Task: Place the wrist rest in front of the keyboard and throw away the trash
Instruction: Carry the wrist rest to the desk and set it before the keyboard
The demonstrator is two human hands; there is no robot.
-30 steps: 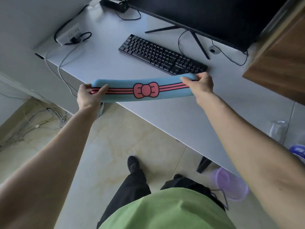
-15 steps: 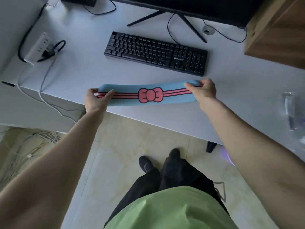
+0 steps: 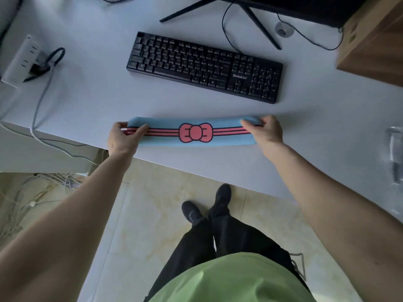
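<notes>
One wrist rest, blue with a pink bow and stripes, gripped at both ends: left hand clamped on the left end, right hand clamped on the right. Held near the desk's front edge, whether touching the surface cannot be told. One black keyboard farther back, marked "Bosston", apart from the rest, with a bare strip of desk between them. One power strip near the left edge. One clear plastic wrapper by the right edge, blurred. One wooden box at the back right corner.
</notes>
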